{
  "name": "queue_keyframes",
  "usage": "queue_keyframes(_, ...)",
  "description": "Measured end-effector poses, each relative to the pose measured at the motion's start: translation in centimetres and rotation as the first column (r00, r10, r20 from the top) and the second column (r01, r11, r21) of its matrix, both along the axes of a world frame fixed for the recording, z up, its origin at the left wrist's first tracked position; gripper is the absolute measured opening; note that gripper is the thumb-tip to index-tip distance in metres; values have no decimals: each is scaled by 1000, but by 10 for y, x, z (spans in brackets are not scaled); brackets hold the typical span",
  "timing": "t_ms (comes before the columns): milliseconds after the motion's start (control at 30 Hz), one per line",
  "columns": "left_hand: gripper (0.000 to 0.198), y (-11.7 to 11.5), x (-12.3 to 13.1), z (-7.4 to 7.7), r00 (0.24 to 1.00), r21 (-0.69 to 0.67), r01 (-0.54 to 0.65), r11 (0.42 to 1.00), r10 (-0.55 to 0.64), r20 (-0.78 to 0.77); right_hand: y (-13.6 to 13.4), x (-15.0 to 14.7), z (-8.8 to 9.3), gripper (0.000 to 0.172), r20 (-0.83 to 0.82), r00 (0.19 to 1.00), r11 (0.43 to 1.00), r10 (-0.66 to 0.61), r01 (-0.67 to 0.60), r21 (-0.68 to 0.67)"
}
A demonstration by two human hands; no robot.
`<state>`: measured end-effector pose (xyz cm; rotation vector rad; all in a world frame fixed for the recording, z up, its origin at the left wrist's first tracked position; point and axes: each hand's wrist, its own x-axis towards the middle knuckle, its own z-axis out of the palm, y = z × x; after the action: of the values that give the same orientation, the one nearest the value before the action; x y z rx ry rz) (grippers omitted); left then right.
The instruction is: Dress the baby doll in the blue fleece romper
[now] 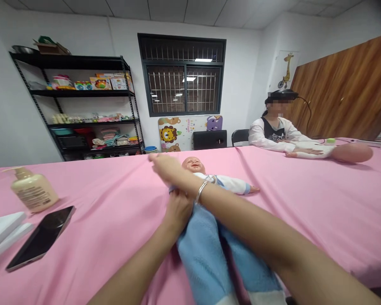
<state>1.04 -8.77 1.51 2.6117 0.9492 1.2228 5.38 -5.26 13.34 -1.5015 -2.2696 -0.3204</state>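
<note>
A baby doll [193, 165] lies on its back on the pink-covered table [92, 241], its head away from me and its legs toward me. It wears a white top and fluffy blue trousers [206, 258]. My right hand [165, 166], with a metal bangle at the wrist, crosses over the doll's chest, fingers extended beside its head. My left hand [178, 214] comes from below, under my right forearm, and closes around the doll's blue sleeve cuff and arm. My right forearm hides the doll's chest.
On the left stand a cream pump bottle [34, 189], a black smartphone [40, 237] and white flat packages [3, 233]. At the far right, a seated person [273, 135] has one hand on another doll [336, 152]. Behind are toy-filled black shelves [76, 93].
</note>
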Motion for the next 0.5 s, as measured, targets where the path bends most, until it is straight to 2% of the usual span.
queue_keyframes(33, 34, -3, 0, 3, 996, 94, -50, 994, 56, -62, -2, 15, 7, 28, -88, 995, 999, -49, 46, -28)
queue_keyframes(100, 37, -7, 1, 8, 983, 273, -129, 953, 160, -95, -10, 42, 14, 23, -225, 970, 982, -96, 55, -179)
queue_keyframes(167, 39, -9, 2, 11, 980, 373, -172, 912, 198, -32, -23, 61, 13, 34, -330, 943, 945, -51, -62, -322)
queue_keyframes(233, 41, -9, 3, 13, 979, 399, -200, 895, 197, 49, -36, 74, 10, 48, -390, 919, 909, 57, -209, -360)
queue_keyframes(300, 43, -7, 2, 14, 976, 372, -213, 903, 178, 127, -46, 81, 7, 51, -366, 919, 902, 146, -275, -332)
queue_keyframes(367, 40, -4, -1, 16, 974, 290, -198, 936, 154, 168, -53, 86, 5, 47, -276, 946, 906, 170, -260, -333)
queue_keyframes(433, 31, -1, -5, 19, 975, 148, -180, 972, 157, 159, -54, 90, 5, 38, -196, 967, 898, 160, -225, -377)
queue_keyframes(500, 24, 2, -10, 22, 973, -19, -191, 981, 192, 125, -53, 93, 4, 29, -175, 973, 887, 149, -209, -411)
